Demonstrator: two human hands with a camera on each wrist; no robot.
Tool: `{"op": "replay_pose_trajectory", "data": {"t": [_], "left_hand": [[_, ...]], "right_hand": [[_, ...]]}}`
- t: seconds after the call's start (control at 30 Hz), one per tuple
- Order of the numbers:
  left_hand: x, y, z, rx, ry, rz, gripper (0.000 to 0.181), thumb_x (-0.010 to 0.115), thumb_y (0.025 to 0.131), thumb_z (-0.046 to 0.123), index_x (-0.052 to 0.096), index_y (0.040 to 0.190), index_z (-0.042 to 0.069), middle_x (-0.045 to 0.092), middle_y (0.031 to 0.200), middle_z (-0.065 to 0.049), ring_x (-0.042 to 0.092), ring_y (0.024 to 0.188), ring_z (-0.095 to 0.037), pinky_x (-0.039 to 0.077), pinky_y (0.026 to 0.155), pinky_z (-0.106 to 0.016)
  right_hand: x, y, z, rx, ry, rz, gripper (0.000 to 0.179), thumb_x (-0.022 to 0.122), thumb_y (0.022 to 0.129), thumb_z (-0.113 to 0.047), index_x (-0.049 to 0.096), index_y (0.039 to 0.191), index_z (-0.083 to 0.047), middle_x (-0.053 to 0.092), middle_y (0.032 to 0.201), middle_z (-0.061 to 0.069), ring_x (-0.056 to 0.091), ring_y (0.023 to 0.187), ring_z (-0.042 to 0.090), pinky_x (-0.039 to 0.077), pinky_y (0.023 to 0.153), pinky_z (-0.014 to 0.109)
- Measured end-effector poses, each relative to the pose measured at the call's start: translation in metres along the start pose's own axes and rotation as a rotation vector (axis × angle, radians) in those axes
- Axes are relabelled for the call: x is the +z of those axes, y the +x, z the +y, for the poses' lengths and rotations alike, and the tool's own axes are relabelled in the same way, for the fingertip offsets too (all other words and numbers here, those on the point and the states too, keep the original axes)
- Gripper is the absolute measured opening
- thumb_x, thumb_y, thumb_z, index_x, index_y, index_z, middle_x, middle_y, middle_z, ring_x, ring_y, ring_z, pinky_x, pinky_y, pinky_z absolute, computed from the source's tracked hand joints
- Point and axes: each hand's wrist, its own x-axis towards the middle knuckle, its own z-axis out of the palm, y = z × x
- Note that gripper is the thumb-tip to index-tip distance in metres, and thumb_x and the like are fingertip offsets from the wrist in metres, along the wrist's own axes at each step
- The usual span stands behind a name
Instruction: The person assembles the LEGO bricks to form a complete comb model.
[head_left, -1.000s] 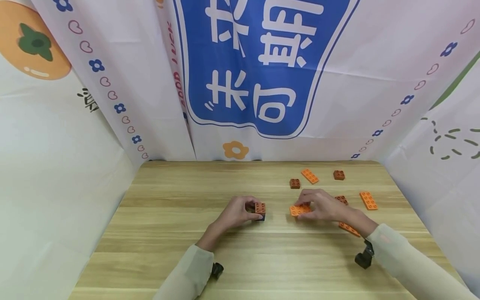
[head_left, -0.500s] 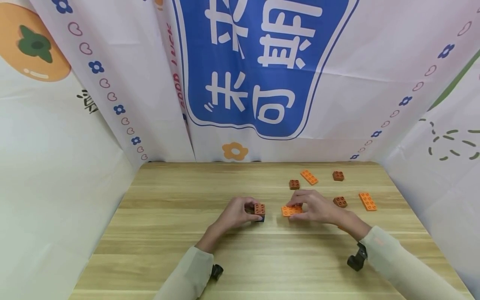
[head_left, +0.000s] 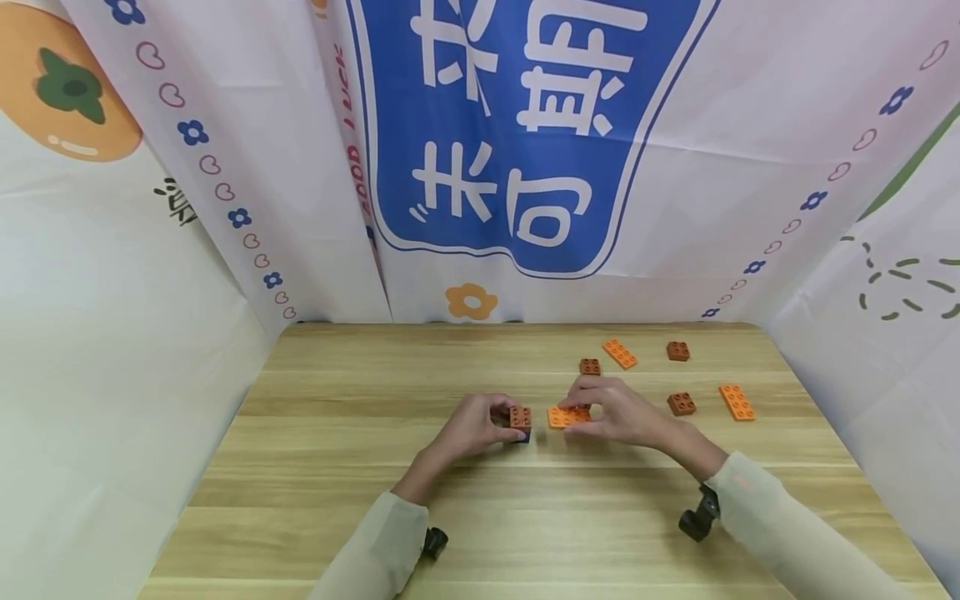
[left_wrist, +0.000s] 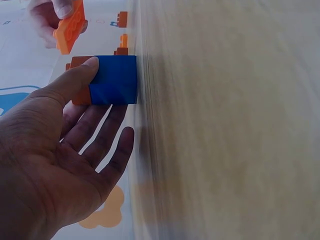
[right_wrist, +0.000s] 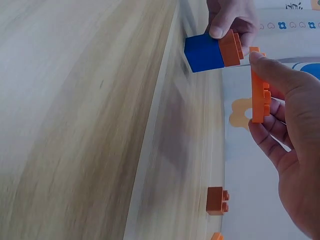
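My left hand [head_left: 477,425] pinches a small stack between thumb and fingers: a brown toy building brick [head_left: 520,415] on top of a blue brick [left_wrist: 116,77]. The stack is upright, with its blue end right at the tabletop. Just to its right, my right hand [head_left: 618,414] grips a flat orange brick [head_left: 561,418] by its long sides, studs up. In the right wrist view the orange brick's near end [right_wrist: 255,52] is close to the brown brick's studs, slightly higher than them. The left wrist view shows a gap between the two.
On the wooden table [head_left: 360,383], to the right, lie loose brown bricks [head_left: 682,404] and flat orange bricks [head_left: 737,402]. One brown brick [head_left: 589,367] is just behind my right hand. A printed cloth [head_left: 322,283] hangs along the back edge.
My right hand has carried the orange brick leftward, closer to the stack. An orange brick beside the right forearm is now hidden under it. The left hand has stayed in place.
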Motion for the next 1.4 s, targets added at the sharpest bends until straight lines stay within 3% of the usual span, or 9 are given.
{"op": "replay_pose_trajectory", "data": {"t": [0.37, 0.53, 1.13, 1.4], "left_hand": [[0.001, 0.001, -0.001, 0.008, -0.023, 0.003, 0.033, 0.092, 0.085, 0.013, 0.078, 0.113, 0.007, 0.078, 0.101, -0.002, 0.071, 0.09, -0.01, 0.058, 0.076, -0.022], [0.001, 0.001, -0.001, 0.007, -0.02, -0.003, 0.03, 0.092, 0.085, 0.013, 0.079, 0.111, 0.008, 0.078, 0.099, -0.001, 0.071, 0.089, -0.008, 0.058, 0.076, -0.022], [-0.001, 0.0, 0.0, 0.014, -0.014, -0.01, 0.028, 0.091, 0.086, 0.016, 0.079, 0.11, 0.009, 0.078, 0.101, 0.001, 0.07, 0.087, -0.006, 0.058, 0.077, -0.023], [-0.001, 0.002, -0.001, 0.027, -0.019, -0.007, 0.028, 0.092, 0.085, 0.015, 0.079, 0.109, 0.007, 0.079, 0.101, -0.001, 0.071, 0.088, -0.008, 0.059, 0.077, -0.023]], "right_hand": [[0.01, 0.012, -0.002, -0.005, 0.02, 0.026, 0.031, 0.093, 0.084, -0.02, 0.082, 0.111, -0.01, 0.071, 0.102, -0.004, 0.065, 0.09, 0.007, 0.059, 0.076, 0.027], [0.017, 0.018, -0.004, 0.024, 0.039, 0.028, 0.033, 0.093, 0.082, -0.017, 0.082, 0.112, -0.009, 0.071, 0.101, -0.003, 0.065, 0.09, 0.008, 0.059, 0.076, 0.028], [0.032, 0.03, -0.008, 0.091, 0.095, 0.006, 0.033, 0.088, 0.089, -0.028, 0.081, 0.116, -0.009, 0.071, 0.104, -0.004, 0.064, 0.091, 0.007, 0.062, 0.076, 0.035], [0.034, 0.038, -0.01, 0.078, 0.112, 0.002, 0.033, 0.088, 0.089, -0.026, 0.081, 0.116, -0.009, 0.07, 0.105, -0.003, 0.064, 0.091, 0.008, 0.061, 0.074, 0.038]]}}
